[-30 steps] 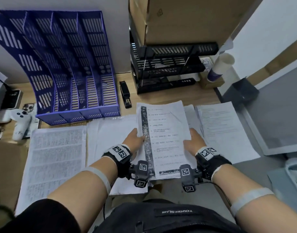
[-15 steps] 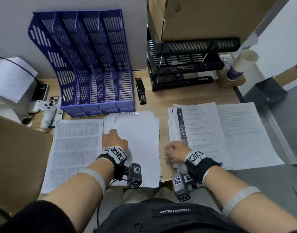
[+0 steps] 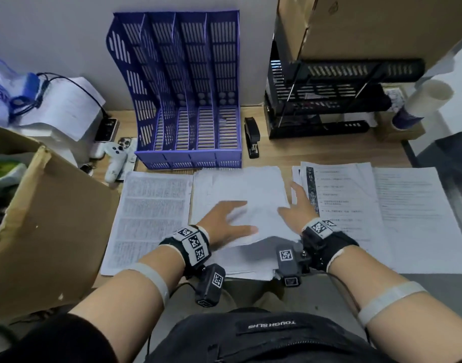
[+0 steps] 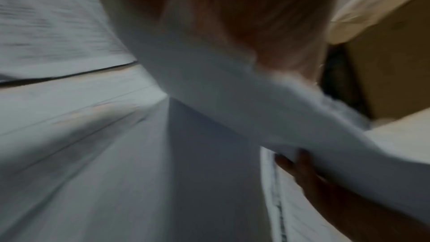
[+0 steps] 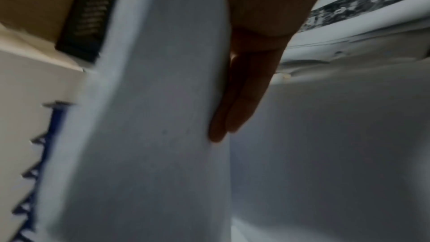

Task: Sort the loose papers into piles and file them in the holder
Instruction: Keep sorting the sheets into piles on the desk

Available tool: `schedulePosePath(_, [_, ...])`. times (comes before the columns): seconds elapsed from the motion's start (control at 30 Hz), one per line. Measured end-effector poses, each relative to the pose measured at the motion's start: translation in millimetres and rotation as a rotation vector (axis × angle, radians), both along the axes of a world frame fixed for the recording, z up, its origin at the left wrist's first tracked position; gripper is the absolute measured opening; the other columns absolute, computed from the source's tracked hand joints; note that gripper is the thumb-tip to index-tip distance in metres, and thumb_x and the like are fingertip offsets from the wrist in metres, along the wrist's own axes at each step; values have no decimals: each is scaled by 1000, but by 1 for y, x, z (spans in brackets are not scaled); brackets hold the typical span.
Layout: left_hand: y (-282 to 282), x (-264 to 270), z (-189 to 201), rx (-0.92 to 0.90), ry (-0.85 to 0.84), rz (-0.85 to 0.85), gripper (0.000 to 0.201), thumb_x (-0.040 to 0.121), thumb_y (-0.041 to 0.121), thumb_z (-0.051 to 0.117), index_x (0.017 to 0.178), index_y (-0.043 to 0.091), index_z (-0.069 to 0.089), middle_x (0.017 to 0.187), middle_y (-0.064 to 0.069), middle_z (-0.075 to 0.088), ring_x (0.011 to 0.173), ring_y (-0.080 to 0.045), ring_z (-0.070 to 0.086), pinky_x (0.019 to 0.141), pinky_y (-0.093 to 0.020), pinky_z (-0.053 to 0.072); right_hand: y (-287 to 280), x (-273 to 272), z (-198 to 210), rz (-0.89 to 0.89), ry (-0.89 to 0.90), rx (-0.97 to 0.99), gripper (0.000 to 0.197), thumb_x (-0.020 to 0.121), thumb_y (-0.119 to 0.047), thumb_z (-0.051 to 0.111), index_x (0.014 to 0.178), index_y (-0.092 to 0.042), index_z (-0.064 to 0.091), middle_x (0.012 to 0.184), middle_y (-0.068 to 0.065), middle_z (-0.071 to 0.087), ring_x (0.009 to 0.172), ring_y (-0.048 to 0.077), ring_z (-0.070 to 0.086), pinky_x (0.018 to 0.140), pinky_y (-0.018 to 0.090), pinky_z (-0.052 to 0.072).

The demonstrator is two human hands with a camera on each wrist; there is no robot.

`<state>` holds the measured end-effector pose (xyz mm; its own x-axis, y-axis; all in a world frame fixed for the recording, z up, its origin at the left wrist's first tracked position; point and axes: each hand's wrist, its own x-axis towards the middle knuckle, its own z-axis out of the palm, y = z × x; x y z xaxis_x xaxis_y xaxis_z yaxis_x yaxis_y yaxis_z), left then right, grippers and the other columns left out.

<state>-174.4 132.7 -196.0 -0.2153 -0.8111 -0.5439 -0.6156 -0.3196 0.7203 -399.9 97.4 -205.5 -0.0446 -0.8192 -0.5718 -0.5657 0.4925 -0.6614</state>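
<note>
The blue slotted file holder (image 3: 188,100) stands empty at the back of the desk. In front of it lie a dense-text pile (image 3: 151,213), a blank pile (image 3: 237,184), a pile topped by a dark-striped sheet (image 3: 340,195) and a fourth pile (image 3: 413,210). My left hand (image 3: 224,221) lies flat with spread fingers on the blank pile. My right hand (image 3: 296,203) holds that pile's right edge, thumb on top and straight fingers (image 5: 239,102) underneath. The sheaf (image 4: 232,98) is raised at its near end, and the right fingers (image 4: 300,166) show below it.
A black stapler (image 3: 251,137) lies right of the holder. A black tray rack (image 3: 329,100) stands under a cardboard box (image 3: 368,22) at back right, with a paper cup (image 3: 421,103) beside it. A large cardboard flap (image 3: 49,226) juts in at left, near a white game controller (image 3: 116,158).
The striped sheet I held in both hands now lies on the third pile. Both hands have moved to the blank middle pile, and its near end has come up.
</note>
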Motion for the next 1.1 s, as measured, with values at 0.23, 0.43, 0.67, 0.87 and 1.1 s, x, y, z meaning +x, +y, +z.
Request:
schedulePosePath(0.23, [-18, 1, 42, -162, -146, -408, 65, 83, 36, 75, 141, 25, 50, 144, 2, 50, 135, -15, 42, 113, -28, 30, -41, -14, 6, -107, -67, 37, 32, 92, -8, 56, 123, -10, 66, 78, -11, 54, 65, 1, 48, 60, 13, 39])
schedulePosePath(0.43, [-16, 18, 31, -87, -222, -321, 41, 100, 13, 47, 137, 29, 56, 144, 5, 53, 136, -17, 46, 110, -23, 32, -28, -14, -1, -55, 64, 71, 83, 72, -30, 68, 143, -22, 27, 111, 11, 56, 95, 27, 59, 81, 32, 48])
schedulePosePath(0.67, [15, 16, 1, 173, -274, -501, 79, 79, 48, 75, 148, 35, 38, 157, 8, 33, 145, -16, 30, 118, -33, 22, 12, -11, -16, 88, 197, 345, 44, 65, -36, 62, 102, -15, 49, 90, 4, 53, 68, 18, 52, 56, 26, 43])
schedulePosePath(0.87, [16, 4, -4, 155, -298, -435, 61, 93, 45, 58, 148, 27, 38, 155, 2, 37, 141, -19, 37, 114, -32, 27, 15, -3, -25, 70, 158, 257, 59, 81, -35, 64, 132, -8, 51, 126, 9, 61, 106, 28, 59, 75, 28, 43])
schedulePosePath(1.1, [2, -14, 15, 239, 94, 105, 73, 86, 66, 54, 146, 32, 33, 142, -3, 50, 126, -26, 53, 103, -41, 46, 24, 27, 17, 123, -331, -56, 46, 84, -11, 60, 126, -30, 61, 116, -2, 69, 105, 22, 66, 94, 43, 53])
